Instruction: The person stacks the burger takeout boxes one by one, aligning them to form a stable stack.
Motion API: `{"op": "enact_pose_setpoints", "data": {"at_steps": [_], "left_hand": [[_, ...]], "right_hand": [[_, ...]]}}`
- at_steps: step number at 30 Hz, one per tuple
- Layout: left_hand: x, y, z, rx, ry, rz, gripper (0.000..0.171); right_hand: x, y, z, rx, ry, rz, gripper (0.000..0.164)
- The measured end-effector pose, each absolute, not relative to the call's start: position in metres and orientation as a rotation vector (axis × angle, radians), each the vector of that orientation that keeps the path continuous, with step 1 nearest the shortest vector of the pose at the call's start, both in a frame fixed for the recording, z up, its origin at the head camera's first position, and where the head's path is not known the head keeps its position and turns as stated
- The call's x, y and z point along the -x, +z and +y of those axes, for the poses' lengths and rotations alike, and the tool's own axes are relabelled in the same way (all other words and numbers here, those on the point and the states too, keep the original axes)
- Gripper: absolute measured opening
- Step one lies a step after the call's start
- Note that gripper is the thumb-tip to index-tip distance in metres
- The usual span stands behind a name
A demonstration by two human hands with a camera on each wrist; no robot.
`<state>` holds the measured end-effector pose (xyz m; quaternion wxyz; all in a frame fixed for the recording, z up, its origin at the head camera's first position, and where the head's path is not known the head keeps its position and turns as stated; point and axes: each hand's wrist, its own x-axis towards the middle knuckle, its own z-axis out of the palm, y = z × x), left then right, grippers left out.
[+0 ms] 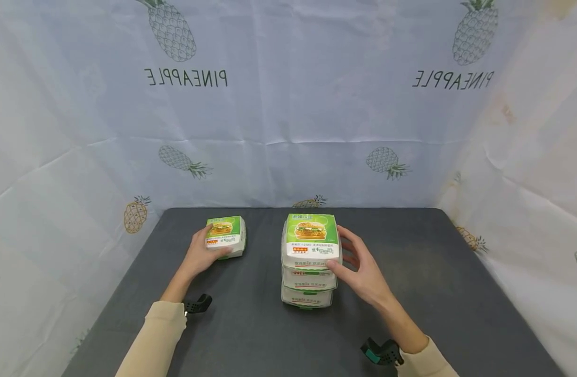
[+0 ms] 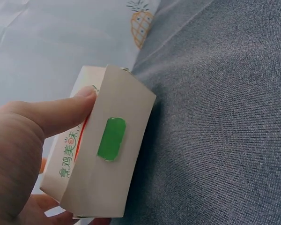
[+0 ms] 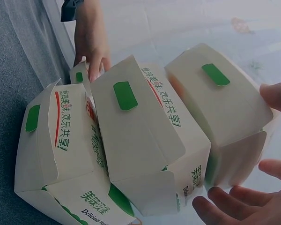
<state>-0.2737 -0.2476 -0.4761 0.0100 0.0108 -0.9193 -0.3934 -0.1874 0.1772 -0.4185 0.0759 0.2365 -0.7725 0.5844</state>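
A lidded paper burger box (image 1: 224,238) with a green and white top stands at the left of the dark table. My left hand (image 1: 201,256) grips it, thumb (image 2: 68,110) on its front side and fingers around the left side, partly hidden. Near the middle, three similar boxes form a stack: a top box (image 1: 312,243), a middle box (image 1: 309,279) and a bottom box (image 1: 307,297). Beside the top box, my right hand (image 1: 364,269) has its thumb at the front right corner. Its fingers (image 3: 225,204) are spread and loosely bent along the right side.
The dark cloth-covered table (image 1: 260,335) reaches back to a pale curtain (image 1: 288,104) printed with pineapples. More curtain hangs along the left and right sides. Each wrist wears a black strap (image 1: 383,352).
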Motion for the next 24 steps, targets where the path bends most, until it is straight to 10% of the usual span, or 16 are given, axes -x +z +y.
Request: {"op": "enact_pose_setpoints", "data": {"at_steps": [24], "left_hand": [[0.266, -0.447, -0.228, 0.032, -1.231, -2.797, 0.103]], "right_hand": [[0.186, -0.419, 0.177, -0.710, 1.734, -2.318, 0.074]]}}
